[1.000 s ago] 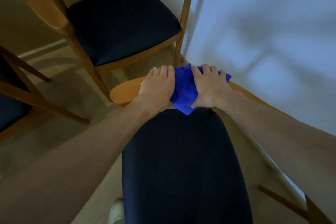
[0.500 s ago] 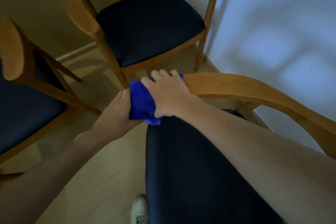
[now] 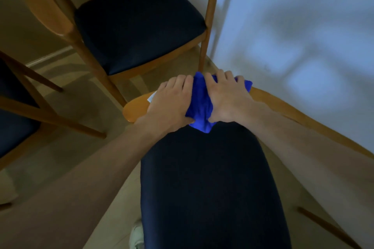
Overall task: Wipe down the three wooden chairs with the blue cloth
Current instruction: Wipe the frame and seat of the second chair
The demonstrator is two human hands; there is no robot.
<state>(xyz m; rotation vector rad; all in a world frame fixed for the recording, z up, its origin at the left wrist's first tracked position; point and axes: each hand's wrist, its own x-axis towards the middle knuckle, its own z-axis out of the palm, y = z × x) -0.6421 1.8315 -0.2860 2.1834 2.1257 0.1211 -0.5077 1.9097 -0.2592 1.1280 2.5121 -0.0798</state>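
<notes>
A bunched blue cloth lies over the curved wooden backrest rail of the near chair, whose dark seat fills the lower middle. My left hand and my right hand sit side by side on the rail, both gripping the cloth between them with fingers curled over the far side. A second wooden chair with a dark seat stands beyond. Part of a third chair shows at the left edge.
A pale wall runs close along the right of the near chair. Light wooden floor lies between the chairs. A light shoe shows beside the near seat at the bottom.
Both hands and the cloth slid from the rail's left end back to the right along the backrest, leaving the rounded left end bare.
</notes>
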